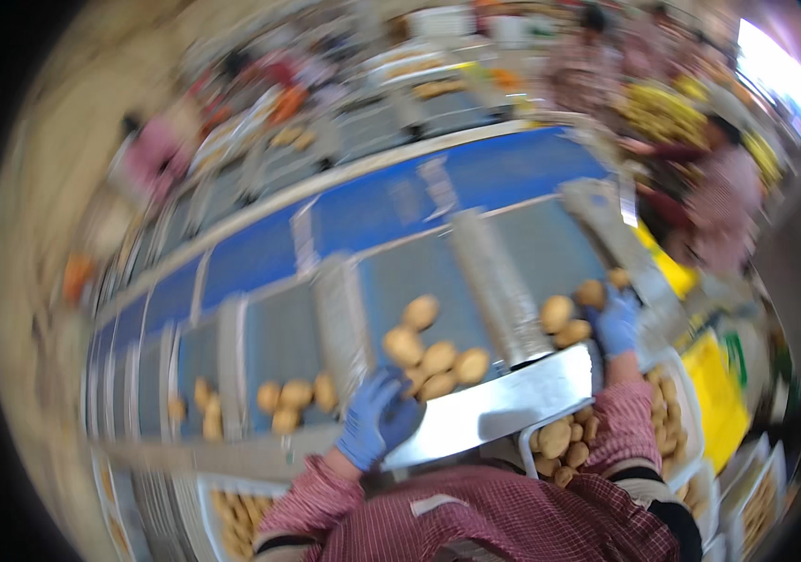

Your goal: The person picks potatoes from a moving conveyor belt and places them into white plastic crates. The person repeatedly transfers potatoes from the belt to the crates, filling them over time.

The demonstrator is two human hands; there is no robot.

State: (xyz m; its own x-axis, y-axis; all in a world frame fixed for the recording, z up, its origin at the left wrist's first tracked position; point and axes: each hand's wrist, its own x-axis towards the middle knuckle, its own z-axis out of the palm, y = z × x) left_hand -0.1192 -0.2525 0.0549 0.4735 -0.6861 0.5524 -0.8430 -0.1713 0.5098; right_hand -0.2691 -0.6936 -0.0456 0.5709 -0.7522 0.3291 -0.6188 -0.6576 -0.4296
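My left hand, in a blue glove, is at the near end of a grey belt lane, beside several potatoes. Its fingers are spread, and I see nothing between them. In the rightmost lane my right hand, also gloved in blue, reaches against a potato at its fingers. Blur hides whether it grips that one. Two more potatoes lie just left of it. A shiny metal plate spans the lane ends between my hands. Below it a white crate holds potatoes.
Metal dividers separate the lanes, and a blue conveyor belt runs behind them. Potatoes lie in lanes to the left. Another potato crate stands lower left. A person works at the right, near yellow sacks.
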